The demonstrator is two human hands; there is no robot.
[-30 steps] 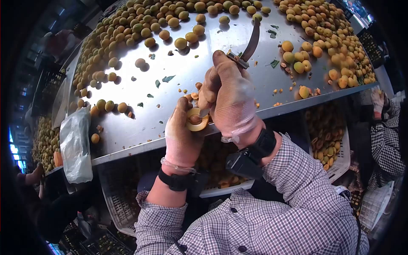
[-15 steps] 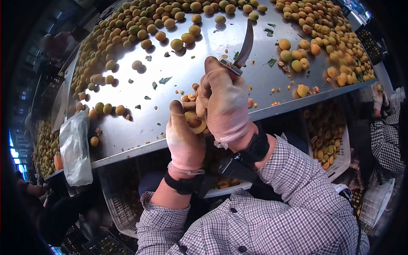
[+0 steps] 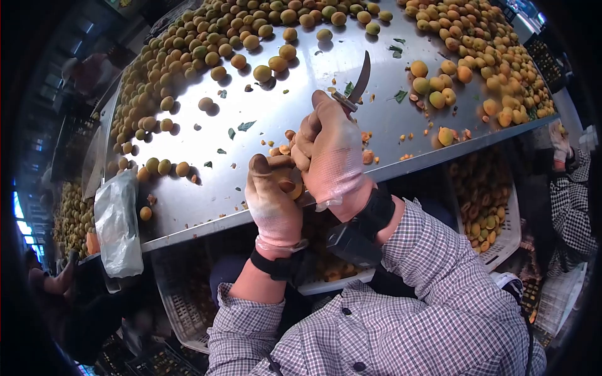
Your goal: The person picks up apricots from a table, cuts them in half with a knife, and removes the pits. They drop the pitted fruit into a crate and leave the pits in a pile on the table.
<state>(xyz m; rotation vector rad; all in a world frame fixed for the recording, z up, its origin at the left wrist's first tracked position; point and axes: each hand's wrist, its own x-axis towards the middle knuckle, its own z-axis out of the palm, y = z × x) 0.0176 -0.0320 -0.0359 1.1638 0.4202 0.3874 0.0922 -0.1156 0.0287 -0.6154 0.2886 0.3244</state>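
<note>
My left hand (image 3: 271,199), in a thin stained glove, holds a halved apricot (image 3: 290,185) over the near edge of the steel table (image 3: 207,188). My right hand (image 3: 331,150), also gloved, grips a small curved knife (image 3: 359,80) whose blade points up and away, while its fingers press on the same apricot half. The pit shows brown inside the cut fruit. Loose pits (image 3: 282,149) and fruit scraps lie on the steel just beyond my hands.
Heaps of whole apricots (image 3: 207,44) cover the far left and far right (image 3: 501,56) of the table. White crates (image 3: 495,232) of halved fruit stand below the edge. A plastic bag (image 3: 118,225) hangs at the left. Another person's gloved hand (image 3: 558,147) is at the right.
Both hands stayed at the table edge, closing tighter on the apricot half. The knife blade tilted more upright. The view shifted slightly.
</note>
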